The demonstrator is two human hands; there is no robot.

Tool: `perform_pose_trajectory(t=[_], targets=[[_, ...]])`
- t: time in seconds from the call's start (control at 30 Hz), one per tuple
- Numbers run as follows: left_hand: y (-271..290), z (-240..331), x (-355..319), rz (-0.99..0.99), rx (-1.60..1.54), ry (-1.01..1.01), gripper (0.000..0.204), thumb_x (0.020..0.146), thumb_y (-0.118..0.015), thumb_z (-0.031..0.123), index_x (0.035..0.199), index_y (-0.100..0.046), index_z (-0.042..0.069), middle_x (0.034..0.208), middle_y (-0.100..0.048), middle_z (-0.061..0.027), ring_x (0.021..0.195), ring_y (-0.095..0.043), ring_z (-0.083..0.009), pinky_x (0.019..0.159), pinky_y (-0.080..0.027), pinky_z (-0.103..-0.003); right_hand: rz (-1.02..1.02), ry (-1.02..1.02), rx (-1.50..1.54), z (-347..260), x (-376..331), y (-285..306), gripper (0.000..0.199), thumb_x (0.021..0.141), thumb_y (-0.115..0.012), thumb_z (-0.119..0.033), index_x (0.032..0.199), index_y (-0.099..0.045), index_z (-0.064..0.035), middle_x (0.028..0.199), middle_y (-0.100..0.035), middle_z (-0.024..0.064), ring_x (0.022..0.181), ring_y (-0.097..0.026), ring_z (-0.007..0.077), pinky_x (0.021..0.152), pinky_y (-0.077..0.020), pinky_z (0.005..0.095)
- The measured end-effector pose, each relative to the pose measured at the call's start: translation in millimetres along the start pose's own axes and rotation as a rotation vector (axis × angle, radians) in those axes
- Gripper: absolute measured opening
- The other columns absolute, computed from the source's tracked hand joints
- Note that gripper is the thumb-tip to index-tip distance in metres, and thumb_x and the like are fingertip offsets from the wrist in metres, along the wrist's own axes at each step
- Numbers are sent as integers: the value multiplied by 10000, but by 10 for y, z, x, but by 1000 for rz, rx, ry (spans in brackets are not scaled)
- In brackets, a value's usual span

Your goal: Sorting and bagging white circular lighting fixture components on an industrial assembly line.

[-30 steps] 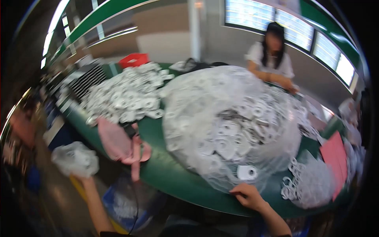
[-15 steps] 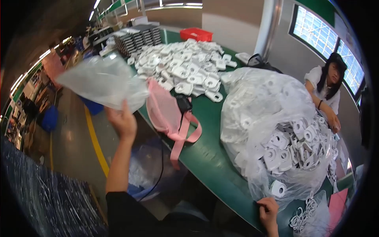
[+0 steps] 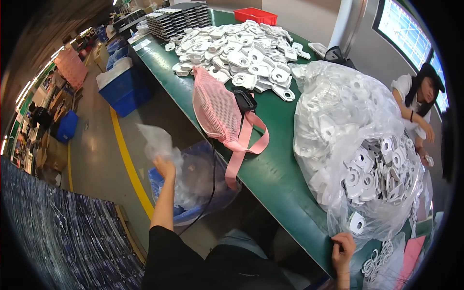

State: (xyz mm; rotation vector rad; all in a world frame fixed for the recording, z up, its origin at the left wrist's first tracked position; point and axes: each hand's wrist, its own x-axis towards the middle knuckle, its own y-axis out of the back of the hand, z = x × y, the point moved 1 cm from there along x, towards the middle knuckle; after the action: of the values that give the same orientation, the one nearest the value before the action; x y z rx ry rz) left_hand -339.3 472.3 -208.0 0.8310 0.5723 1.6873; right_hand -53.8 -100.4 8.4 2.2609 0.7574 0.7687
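Observation:
A crumpled clear plastic bag (image 3: pixel 157 140) is bunched in my left hand (image 3: pixel 165 166), which is closed round it. That hand is out beyond the table's edge, by a blue bin (image 3: pixel 157 186) lined with plastic and holding more film. My right hand (image 3: pixel 343 246) rests at the table's near edge with curled fingers; whether anything is in them is hidden. Just past it stands a big clear bag (image 3: pixel 309 140) full of white plastic parts. One loose white part with a round hole (image 3: pixel 356 223) lies in the bag's mouth, close to my right fingers.
On the green table (image 3: pixel 270 193) are a pink mesh bag with a strap (image 3: pixel 215 108), a heap of white parts (image 3: pixel 241 53), stacked trays (image 3: pixel 176 21) and a red bin (image 3: pixel 256 16). White rings (image 3: pixel 377 261) lie near right. A co-worker (image 3: pixel 415 96) is across the table.
My left hand has swung down and nearer with the plastic bag, from above the aisle to beside the blue bin. The bag has gone from spread out to crumpled. My right hand stays put.

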Motion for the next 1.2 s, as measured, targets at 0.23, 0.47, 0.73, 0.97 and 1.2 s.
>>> perform_pose_trajectory(t=[0.23,0.47,0.73,0.97,1.2], targets=[[-350,-819,-222,-590,352,474,1154,642,-682,563,1426,19,88,1419,-69,-336,1339,-65,-448,1070,-53,-550,70,104,-130,-29,-72,6,200,662,-545,104,795,-606,-33,817,-586,123,656,-538,231,566,-419,288],[-170,280,986,113,-126,-109,721,796,-587,420,1304,-345,-30,1285,-388,-292,1202,-373,-415,1012,-297,-452,125,296,-253,-411,-400,-19,268,600,-596,68,838,-632,-50,876,-603,121,712,-581,271,609,-471,344],[1296,3164,-147,90,-1062,-681,519,887,-520,125,1302,-281,-77,1340,-323,-198,1213,-359,-260,1011,-299,-357,-174,214,-287,-745,-1032,-186,310,623,-639,-19,923,-611,-91,815,-593,43,662,-561,225,583,-449,325],[1846,3340,-1839,-267,-1293,-1369,494,792,-540,33,1238,-341,-39,1277,-365,-214,1118,-422,-318,892,-403,-406,-277,-164,-279,-764,-1688,-293,172,745,-609,-95,917,-619,-91,831,-602,76,770,-574,278,674,-464,380],[1545,2510,-3097,-662,-1360,-2550,173,766,-589,148,918,-575,67,932,-583,-93,825,-593,-206,677,-501,-299,-288,-488,-126,-374,-2161,-321,223,773,-617,-163,969,-621,-55,913,-617,124,886,-582,297,765,-473,371]])
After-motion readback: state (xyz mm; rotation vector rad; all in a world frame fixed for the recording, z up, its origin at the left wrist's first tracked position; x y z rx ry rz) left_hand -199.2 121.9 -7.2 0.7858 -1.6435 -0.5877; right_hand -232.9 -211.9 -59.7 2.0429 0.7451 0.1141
